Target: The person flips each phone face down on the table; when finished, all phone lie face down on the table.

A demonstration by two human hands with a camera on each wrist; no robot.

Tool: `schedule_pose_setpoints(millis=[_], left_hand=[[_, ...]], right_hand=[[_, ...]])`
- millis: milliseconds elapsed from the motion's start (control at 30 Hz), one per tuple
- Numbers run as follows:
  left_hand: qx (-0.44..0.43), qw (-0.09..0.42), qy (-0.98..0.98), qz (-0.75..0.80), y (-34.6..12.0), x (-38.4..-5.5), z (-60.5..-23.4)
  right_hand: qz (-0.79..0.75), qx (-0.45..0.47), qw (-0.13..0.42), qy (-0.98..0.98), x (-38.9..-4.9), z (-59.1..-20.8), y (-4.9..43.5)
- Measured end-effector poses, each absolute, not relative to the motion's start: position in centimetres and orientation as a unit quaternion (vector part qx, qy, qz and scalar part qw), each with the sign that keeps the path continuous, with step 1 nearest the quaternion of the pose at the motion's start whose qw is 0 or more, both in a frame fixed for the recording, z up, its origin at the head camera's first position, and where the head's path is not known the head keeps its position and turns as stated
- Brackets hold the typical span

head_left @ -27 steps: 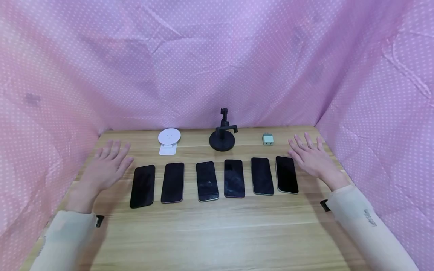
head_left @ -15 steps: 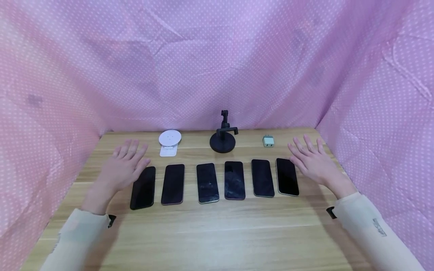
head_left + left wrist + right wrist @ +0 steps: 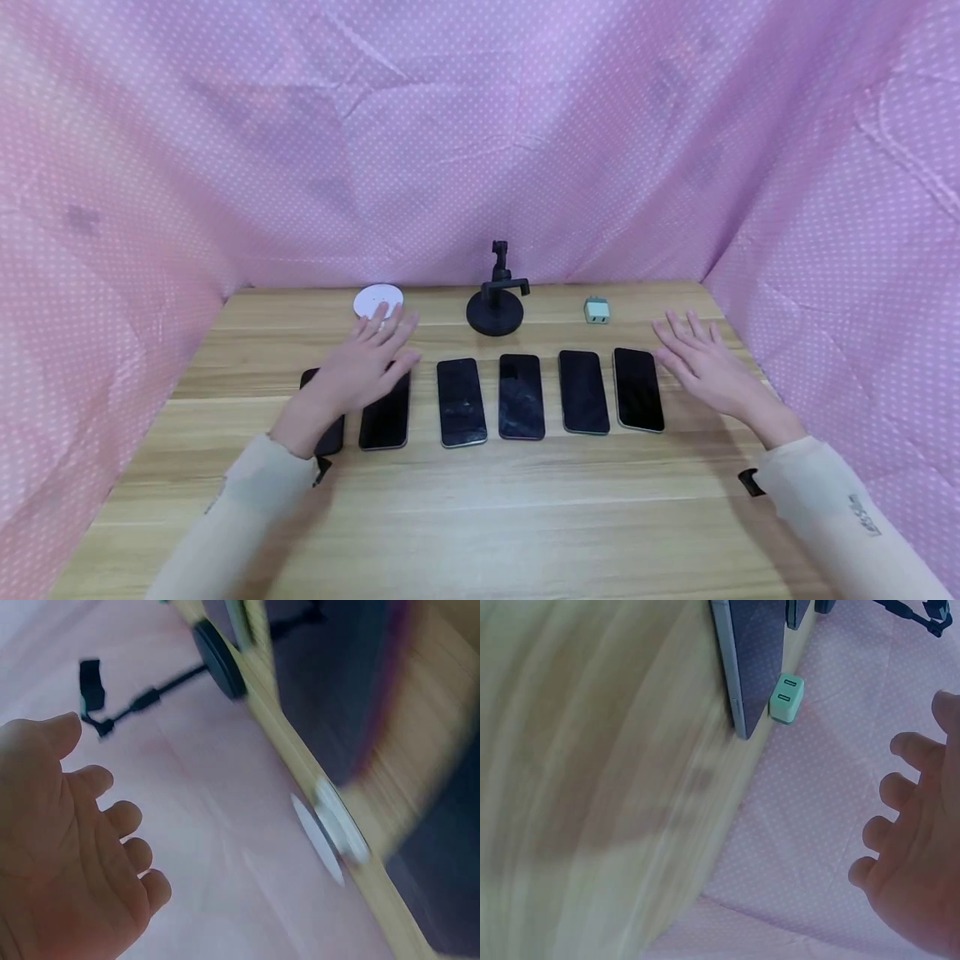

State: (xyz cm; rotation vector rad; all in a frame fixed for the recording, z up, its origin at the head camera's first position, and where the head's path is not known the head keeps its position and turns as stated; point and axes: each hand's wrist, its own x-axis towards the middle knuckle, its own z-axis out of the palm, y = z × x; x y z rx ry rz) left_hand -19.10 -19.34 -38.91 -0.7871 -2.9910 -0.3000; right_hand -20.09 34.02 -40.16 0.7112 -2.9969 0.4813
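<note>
My left hand (image 3: 352,367), palm down with its fingers straight, hovers above the two leftmost smartphones and partly hides them. It holds nothing, and its fingertips overlap the edge of the round white stand (image 3: 377,298) in the head view. Beyond the right end of the row, my right hand (image 3: 708,367) is held in the air with its fingers spread, beside the rightmost smartphone (image 3: 639,390). Several dark-screened smartphones lie face up in a row, among them one (image 3: 461,402) with smudges and one (image 3: 583,392) farther right.
A black phone holder (image 3: 495,312) with a round base stands at the back middle. To its right sits a pale green plug charger (image 3: 597,311). Pink dotted cloth (image 3: 480,142) hangs behind and at both sides of the wooden table (image 3: 480,517).
My left hand has moved right, from beside the leftmost smartphone to over the two leftmost ones. My right hand has shifted only slightly to the right. The smartphones stay in place.
</note>
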Motion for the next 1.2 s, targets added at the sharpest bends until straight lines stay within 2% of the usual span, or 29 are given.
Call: schedule_pose_setpoints(millis=[133, 300, 667, 933, 1200], left_hand=[[-0.283, 0.006, -0.948, -0.147, -16.1, -19.2, -38.8], [-0.322, -0.033, -0.922, -0.213, -11.9, -19.1, -39.2], [-0.408, -0.126, -0.824, -0.373, -3.3, -20.1, -40.8], [-0.321, -0.197, -0.789, -0.485, 1.8, -21.1, -42.1], [-0.218, -0.297, -0.73, -0.576, 6.1, -21.3, -43.0]], right_hand=[[0.193, 0.206, 0.001, -0.959, -20.0, -40.7, 34.7], [0.25, 0.188, 0.007, -0.95, -19.7, -41.5, 35.1], [0.438, 0.106, -0.066, -0.89, -19.8, -43.2, 35.4], [0.505, 0.06, -0.131, -0.851, -20.2, -43.9, 35.0], [0.541, 0.027, -0.174, -0.823, -20.6, -44.6, 35.0]])
